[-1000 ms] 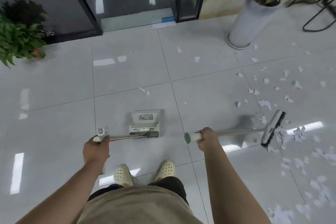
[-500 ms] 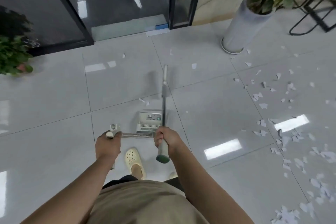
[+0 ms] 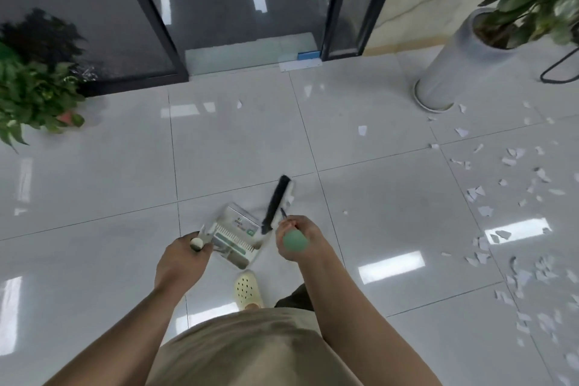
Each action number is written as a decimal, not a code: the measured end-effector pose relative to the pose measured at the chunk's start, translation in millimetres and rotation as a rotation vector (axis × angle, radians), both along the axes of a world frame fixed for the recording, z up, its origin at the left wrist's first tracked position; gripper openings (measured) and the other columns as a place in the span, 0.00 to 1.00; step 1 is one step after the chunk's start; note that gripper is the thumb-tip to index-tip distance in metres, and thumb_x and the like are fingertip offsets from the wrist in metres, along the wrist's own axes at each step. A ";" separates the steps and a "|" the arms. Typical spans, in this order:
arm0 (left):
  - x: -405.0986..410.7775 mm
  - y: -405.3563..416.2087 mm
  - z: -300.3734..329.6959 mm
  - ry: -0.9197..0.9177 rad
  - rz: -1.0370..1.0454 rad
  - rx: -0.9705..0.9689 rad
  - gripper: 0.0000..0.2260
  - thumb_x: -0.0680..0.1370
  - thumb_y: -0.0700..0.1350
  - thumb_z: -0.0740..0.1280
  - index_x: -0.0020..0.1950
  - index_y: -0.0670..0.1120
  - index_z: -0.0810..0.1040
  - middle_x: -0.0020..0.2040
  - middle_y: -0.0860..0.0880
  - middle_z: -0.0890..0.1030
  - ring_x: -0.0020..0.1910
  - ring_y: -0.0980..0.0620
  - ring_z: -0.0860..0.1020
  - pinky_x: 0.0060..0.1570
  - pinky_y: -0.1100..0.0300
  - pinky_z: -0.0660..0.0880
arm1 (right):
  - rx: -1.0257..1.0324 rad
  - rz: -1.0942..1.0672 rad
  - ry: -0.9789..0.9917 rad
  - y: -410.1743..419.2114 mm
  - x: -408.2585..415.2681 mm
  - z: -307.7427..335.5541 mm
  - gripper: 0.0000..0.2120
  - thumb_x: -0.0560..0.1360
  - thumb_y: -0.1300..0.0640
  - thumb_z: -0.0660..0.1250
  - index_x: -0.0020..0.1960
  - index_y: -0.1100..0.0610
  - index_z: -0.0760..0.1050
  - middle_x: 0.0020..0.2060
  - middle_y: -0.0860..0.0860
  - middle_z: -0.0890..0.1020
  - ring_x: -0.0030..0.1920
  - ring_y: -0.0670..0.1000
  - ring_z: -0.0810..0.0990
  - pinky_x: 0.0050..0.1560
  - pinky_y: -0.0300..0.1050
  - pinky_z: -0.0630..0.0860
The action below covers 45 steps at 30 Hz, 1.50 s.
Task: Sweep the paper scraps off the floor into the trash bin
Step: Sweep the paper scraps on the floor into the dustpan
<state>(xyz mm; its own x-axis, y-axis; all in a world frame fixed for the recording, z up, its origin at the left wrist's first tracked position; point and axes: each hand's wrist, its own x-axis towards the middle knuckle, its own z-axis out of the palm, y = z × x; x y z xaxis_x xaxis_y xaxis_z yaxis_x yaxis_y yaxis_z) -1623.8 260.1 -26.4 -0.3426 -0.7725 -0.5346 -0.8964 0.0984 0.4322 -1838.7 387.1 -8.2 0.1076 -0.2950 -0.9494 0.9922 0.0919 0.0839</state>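
The right hand (image 3: 296, 238) is curled round the green end of the broom handle (image 3: 294, 241), which points almost straight up at the camera, so the shaft is strongly foreshortened. The broom head (image 3: 278, 204) sits just beyond that hand, its long axis running from near-left to far-right, black bristles along its left edge and a white back on the right. The left hand (image 3: 185, 255) grips the top of the dustpan handle (image 3: 196, 243), fingers wrapped round it. The dustpan (image 3: 238, 235) lies between the two hands, low over the floor, turned so its comb-like teeth and labelled face show; whether it touches the tiles I cannot tell. The near end of the broom head is just beside the dustpan's right edge.

One pale clog (image 3: 248, 288) shows below the dustpan, above a beige garment.

The floor (image 3: 94, 185) is glossy light-grey tile with ceiling lights mirrored in it. Paper scraps (image 3: 513, 229) lie thick on the right side, well apart from the broom, with a few stray pieces farther out towards the middle. A tall white planter (image 3: 451, 72) with a leafy plant stands at the far right, a green plant (image 3: 34, 97) at the far left, and dark glass doors (image 3: 238, 3) in black frames close the far side.
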 end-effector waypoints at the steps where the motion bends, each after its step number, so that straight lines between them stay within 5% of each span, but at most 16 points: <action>1: -8.7 0.2 0.0 -0.014 0.014 -0.002 0.04 0.79 0.50 0.67 0.46 0.54 0.80 0.36 0.50 0.81 0.37 0.47 0.79 0.34 0.58 0.71 | 0.101 0.044 0.082 4.3 -10.3 4.0 0.12 0.69 0.69 0.64 0.33 0.56 0.66 0.16 0.50 0.69 0.14 0.49 0.69 0.18 0.34 0.69; 5: -50.8 6.4 -2.0 -0.005 0.075 0.005 0.05 0.79 0.50 0.67 0.45 0.52 0.81 0.35 0.46 0.81 0.36 0.42 0.80 0.34 0.57 0.73 | 0.338 0.122 0.232 51.4 -53.3 -4.3 0.07 0.73 0.68 0.59 0.37 0.61 0.67 0.31 0.55 0.72 0.29 0.53 0.72 0.29 0.41 0.71; 9: -97.3 28.8 -8.4 0.023 0.141 0.002 0.07 0.79 0.53 0.67 0.45 0.51 0.79 0.35 0.45 0.81 0.36 0.40 0.80 0.36 0.53 0.77 | 0.521 0.104 0.294 105.9 -116.6 -28.9 0.09 0.72 0.68 0.57 0.42 0.63 0.75 0.36 0.56 0.77 0.33 0.54 0.75 0.31 0.41 0.71; 16: -179.1 39.3 -10.2 0.082 0.433 0.004 0.09 0.79 0.49 0.70 0.42 0.45 0.78 0.38 0.41 0.81 0.39 0.37 0.80 0.44 0.48 0.77 | 0.366 -0.143 0.361 84.9 -211.5 -5.4 0.07 0.75 0.69 0.57 0.43 0.63 0.73 0.36 0.57 0.77 0.36 0.54 0.75 0.33 0.44 0.74; 21: -210.5 23.4 -1.5 0.110 0.546 0.011 0.13 0.77 0.51 0.70 0.38 0.44 0.77 0.32 0.41 0.80 0.32 0.39 0.80 0.37 0.53 0.75 | 0.166 -0.079 0.399 25.8 -231.9 7.0 0.10 0.75 0.67 0.57 0.36 0.60 0.68 0.27 0.53 0.71 0.28 0.51 0.69 0.25 0.40 0.70; 27: -243.8 -26.2 9.4 0.151 0.541 -0.039 0.12 0.78 0.51 0.69 0.39 0.47 0.76 0.34 0.43 0.81 0.35 0.39 0.81 0.40 0.51 0.78 | -0.045 0.047 0.366 -42.6 -242.1 11.4 0.15 0.77 0.69 0.55 0.33 0.58 0.65 0.23 0.51 0.67 0.17 0.46 0.65 0.19 0.33 0.65; 33: -267.8 -109.8 7.6 0.197 0.538 -0.069 0.10 0.80 0.49 0.68 0.41 0.47 0.79 0.34 0.46 0.81 0.36 0.42 0.80 0.36 0.55 0.74 | -0.198 0.265 0.304 -173.8 -228.5 5.4 0.11 0.77 0.68 0.58 0.37 0.59 0.67 0.22 0.50 0.67 0.19 0.45 0.65 0.19 0.35 0.66; 38: -268.1 -205.3 12.8 0.192 0.396 -0.093 0.09 0.81 0.52 0.69 0.58 0.50 0.82 0.34 0.53 0.81 0.36 0.46 0.80 0.36 0.58 0.72 | -0.272 0.285 0.157 -296.7 -225.8 -5.4 0.13 0.78 0.66 0.55 0.36 0.56 0.64 0.22 0.48 0.66 0.18 0.43 0.64 0.17 0.35 0.65; 45: -235.7 -319.2 6.5 0.175 0.381 -0.056 0.06 0.80 0.51 0.69 0.51 0.50 0.83 0.30 0.53 0.80 0.32 0.47 0.79 0.33 0.57 0.75 | -0.333 0.313 0.009 -439.9 -221.4 -31.6 0.16 0.79 0.65 0.54 0.33 0.55 0.62 0.18 0.47 0.65 0.16 0.43 0.65 0.16 0.34 0.65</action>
<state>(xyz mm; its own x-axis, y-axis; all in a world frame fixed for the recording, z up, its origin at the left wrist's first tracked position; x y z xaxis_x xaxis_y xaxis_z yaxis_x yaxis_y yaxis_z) -1859.5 -59.1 -19.9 -0.1088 -0.8878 -0.4473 -0.7866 -0.1982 0.5848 -2060.2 -52.8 -39.8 0.2327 -0.5388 -0.8097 0.9127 0.4084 -0.0095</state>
